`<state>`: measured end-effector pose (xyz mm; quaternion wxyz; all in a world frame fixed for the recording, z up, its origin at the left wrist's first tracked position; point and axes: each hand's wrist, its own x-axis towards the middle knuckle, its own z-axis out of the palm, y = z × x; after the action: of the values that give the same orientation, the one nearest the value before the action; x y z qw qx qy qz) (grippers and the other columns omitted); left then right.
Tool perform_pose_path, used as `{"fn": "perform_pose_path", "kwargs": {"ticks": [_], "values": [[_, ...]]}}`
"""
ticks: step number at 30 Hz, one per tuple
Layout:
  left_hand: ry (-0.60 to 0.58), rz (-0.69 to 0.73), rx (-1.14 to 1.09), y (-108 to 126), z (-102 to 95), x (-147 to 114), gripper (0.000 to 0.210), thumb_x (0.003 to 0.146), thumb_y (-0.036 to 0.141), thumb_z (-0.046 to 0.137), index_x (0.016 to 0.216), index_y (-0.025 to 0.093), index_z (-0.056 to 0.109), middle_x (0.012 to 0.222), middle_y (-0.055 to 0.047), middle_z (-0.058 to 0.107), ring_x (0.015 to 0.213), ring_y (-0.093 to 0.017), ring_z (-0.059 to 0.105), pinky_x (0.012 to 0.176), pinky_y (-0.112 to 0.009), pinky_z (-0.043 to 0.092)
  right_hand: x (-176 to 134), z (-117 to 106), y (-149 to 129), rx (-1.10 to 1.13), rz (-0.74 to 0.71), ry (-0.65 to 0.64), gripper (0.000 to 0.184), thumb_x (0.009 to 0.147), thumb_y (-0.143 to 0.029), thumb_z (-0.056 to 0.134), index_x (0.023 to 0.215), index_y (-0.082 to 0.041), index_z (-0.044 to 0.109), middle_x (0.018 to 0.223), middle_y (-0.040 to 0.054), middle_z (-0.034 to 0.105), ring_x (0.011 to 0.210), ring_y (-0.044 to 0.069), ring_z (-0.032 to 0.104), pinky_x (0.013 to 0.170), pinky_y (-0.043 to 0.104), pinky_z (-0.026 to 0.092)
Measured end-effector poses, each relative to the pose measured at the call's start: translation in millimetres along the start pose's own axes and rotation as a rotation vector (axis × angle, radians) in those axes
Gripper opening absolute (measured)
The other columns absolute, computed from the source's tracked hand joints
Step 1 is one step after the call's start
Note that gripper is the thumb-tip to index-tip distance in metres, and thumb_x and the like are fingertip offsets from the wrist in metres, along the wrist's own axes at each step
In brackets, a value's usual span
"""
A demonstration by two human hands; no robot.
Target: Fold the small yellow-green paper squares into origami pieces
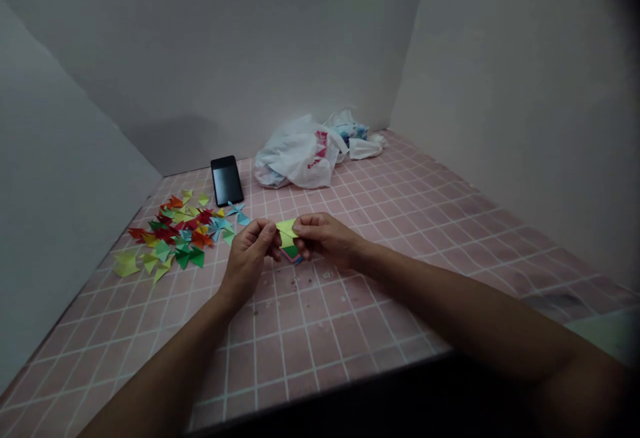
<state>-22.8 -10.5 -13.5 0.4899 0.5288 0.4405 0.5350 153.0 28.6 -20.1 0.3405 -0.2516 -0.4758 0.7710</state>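
Between my two hands is a small yellow-green piece of folded paper [287, 230], raised a little above the table. My left hand [253, 245] pinches its left edge between thumb and fingers. At the opposite edge, my right hand [325, 235] grips it the same way. Under the held paper, partly hidden by it and by my fingers, lie coloured paper squares [291, 253] showing green, pink and blue edges. To the left of my left hand spreads a pile of small folded paper pieces [183, 228] in red, orange, yellow, green and blue.
A black phone [227, 181] lies behind the paper pile. Against the back wall sits a crumpled white plastic bag [300, 153], with a blue-patterned packet [353, 131] beside it. Pink checked covering [400, 191] spans the table, with walls on three sides.
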Motion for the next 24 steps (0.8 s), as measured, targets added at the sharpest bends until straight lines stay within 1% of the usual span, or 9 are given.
{"fn": "perform_pose_path", "kwargs": {"ticks": [3,4,8,11,13,15,18,21,24], "values": [[-0.086,0.006,0.002,0.6,-1.3,1.6,0.03,0.085,0.036,0.071,0.111,0.021,0.066,0.081,0.002,0.064,0.058,-0.009,0.06,0.056,-0.023,0.052,0.4,0.0,-0.3,0.165,0.068,-0.041,0.017,0.083,-0.026,0.067,0.076,-0.015,0.056,0.056,-0.0035,0.056,0.045,0.007,0.051,0.045,0.018,0.039],[-0.117,0.013,0.012,0.8,-1.4,1.6,0.033,0.083,0.033,0.073,0.113,0.021,0.066,0.081,0.002,0.065,0.06,-0.01,0.061,0.057,-0.023,0.052,0.6,0.1,0.6,0.196,0.088,-0.064,0.015,0.082,-0.025,0.067,0.077,-0.014,0.057,0.056,-0.0035,0.055,0.046,0.007,0.05,0.044,0.018,0.039],[-0.151,0.057,0.067,2.5,-1.7,0.6,0.015,0.084,0.031,0.072,0.084,0.017,0.068,0.07,0.001,0.067,0.059,-0.011,0.061,0.057,-0.022,0.049,0.6,1.4,6.4,0.102,0.111,-0.129,0.015,0.085,-0.025,0.061,0.078,-0.012,0.062,0.059,-0.001,0.056,0.047,0.008,0.05,0.044,0.02,0.04],[-0.094,0.065,0.123,4.5,-2.1,0.9,0.018,0.084,0.03,0.071,0.074,0.017,0.064,0.063,0.002,0.064,0.056,-0.01,0.058,0.057,-0.021,0.047,-0.1,2.9,7.7,-0.072,0.011,-0.042,0.027,0.092,-0.034,0.054,0.075,-0.014,0.061,0.064,0.001,0.06,0.048,0.009,0.053,0.047,0.021,0.042],[-0.056,0.062,0.148,4.8,-2.2,1.6,0.02,0.082,0.03,0.072,0.072,0.017,0.062,0.061,0.003,0.061,0.055,-0.009,0.056,0.055,-0.02,0.046,-1.0,3.8,6.6,-0.13,-0.078,0.039,0.033,0.094,-0.042,0.054,0.074,-0.015,0.059,0.064,0.0008,0.061,0.051,0.009,0.054,0.05,0.021,0.043],[-0.026,0.061,0.164,4.0,-2.1,2.0,0.022,0.081,0.03,0.074,0.07,0.017,0.061,0.061,0.004,0.059,0.053,-0.008,0.055,0.053,-0.02,0.044,-1.8,4.3,5.4,-0.155,-0.132,0.066,0.033,0.089,-0.045,0.062,0.076,-0.016,0.059,0.064,-0.0007,0.06,0.053,0.008,0.054,0.053,0.02,0.043],[-0.029,0.026,0.138,1.0,-2.0,1.8,0.022,0.081,0.032,0.073,0.072,0.016,0.061,0.062,0.003,0.061,0.054,-0.009,0.056,0.054,-0.02,0.046,-2.2,3.7,5.3,-0.178,-0.165,0.057,0.028,0.08,-0.04,0.074,0.078,-0.015,0.061,0.065,-0.0021,0.061,0.055,0.007,0.054,0.055,0.02,0.044],[-0.055,-0.041,0.04,-2.2,-1.8,1.2,0.021,0.083,0.036,0.071,0.083,0.015,0.066,0.068,0.002,0.065,0.055,-0.01,0.059,0.056,-0.022,0.051,-1.6,2.2,6.5,-0.144,-0.191,0.101,0.025,0.08,-0.036,0.073,0.078,-0.015,0.061,0.064,-0.0024,0.061,0.053,0.007,0.055,0.053,0.019,0.044],[-0.051,-0.071,-0.013,-3.1,-0.9,0.8,0.022,0.081,0.035,0.073,0.084,0.015,0.066,0.073,0.001,0.067,0.055,-0.01,0.061,0.057,-0.023,0.053,-0.8,1.0,7.7,-0.094,-0.192,0.117,0.023,0.08,-0.035,0.072,0.077,-0.015,0.062,0.063,-0.0017,0.064,0.053,0.008,0.058,0.053,0.02,0.046]]}}
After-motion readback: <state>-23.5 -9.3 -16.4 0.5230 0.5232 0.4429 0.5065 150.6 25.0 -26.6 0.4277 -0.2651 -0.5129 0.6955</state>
